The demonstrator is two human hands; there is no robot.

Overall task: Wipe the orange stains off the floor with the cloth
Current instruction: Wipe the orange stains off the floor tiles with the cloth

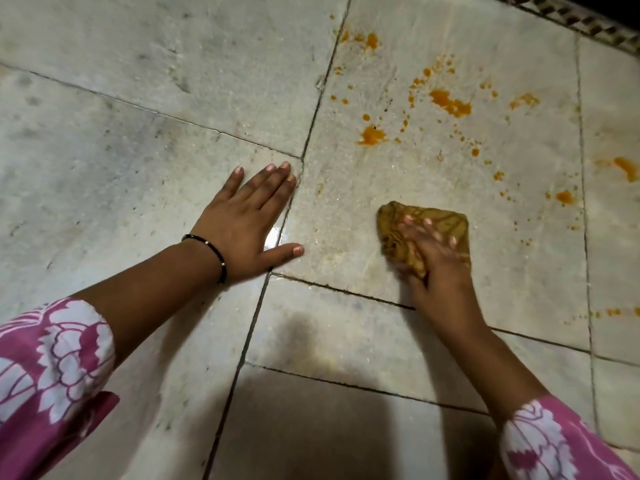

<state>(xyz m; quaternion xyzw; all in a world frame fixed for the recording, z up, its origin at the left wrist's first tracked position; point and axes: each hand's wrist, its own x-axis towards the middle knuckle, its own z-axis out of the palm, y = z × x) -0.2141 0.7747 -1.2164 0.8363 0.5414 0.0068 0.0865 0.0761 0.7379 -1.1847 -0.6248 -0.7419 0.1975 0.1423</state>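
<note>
Pale grey-white stone floor (173,98), large slabs, dark thin joints (313,112) between them. Surface glossy, wet-looking near centre. Patterned dark border strip (588,26) at upper right edge. Dim light, shadow at bottom.

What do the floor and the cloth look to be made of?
Floor: pale stone slabs, probably marble or similar, judging by mottled grey veining, dark grout lines and a wet sheen near the left hand. Cloth: soft woven fabric, mustard-brown with a faint darker pattern; it bunches into folds under the right hand. The exact fibre can't be told.
</note>
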